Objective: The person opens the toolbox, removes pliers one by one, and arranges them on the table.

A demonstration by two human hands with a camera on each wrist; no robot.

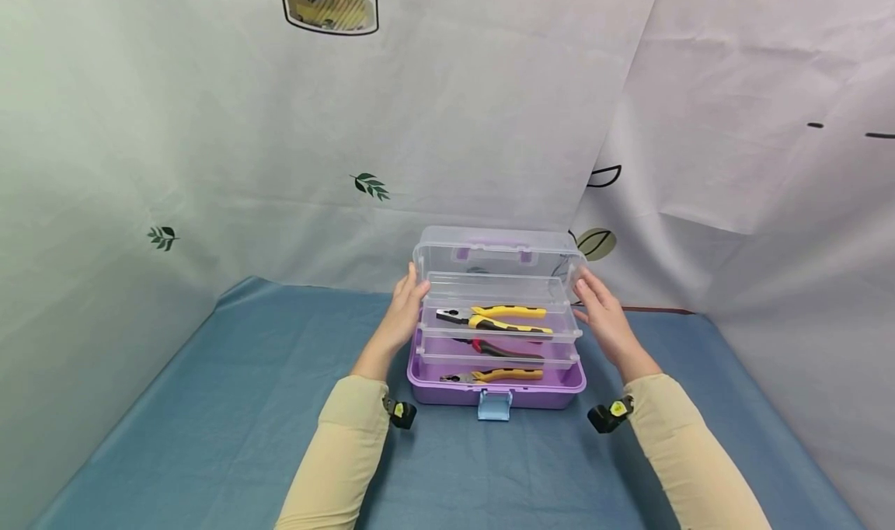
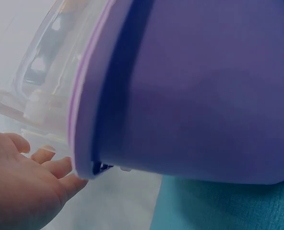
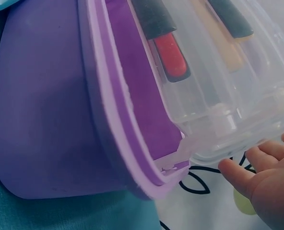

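A purple toolbox (image 1: pixel 447 395) stands on the blue cloth, its clear lid (image 1: pixel 503 238) raised and its clear trays fanned out in steps. Yellow-and-black pliers (image 1: pixel 509 324) lie in the upper tray. Below them, red-and-black pliers (image 1: pixel 499 350) show partly behind the tray's wall. Another yellow-handled pair of pliers (image 1: pixel 506 374) lies lowest, in the purple base. My left hand (image 1: pixel 398 316) is at the left side of the lid and trays, fingers extended. On the opposite side my right hand (image 1: pixel 607 319) has its fingers extended along the lid's edge. Firm contact cannot be told.
A light blue latch (image 1: pixel 495 406) hangs down at the toolbox's front. Blue cloth (image 1: pixel 231 406) covers the table. Pale printed fabric (image 1: pixel 461 126) hangs close behind the box and along both sides. Each wrist wears a small black camera (image 1: pixel 402 414).
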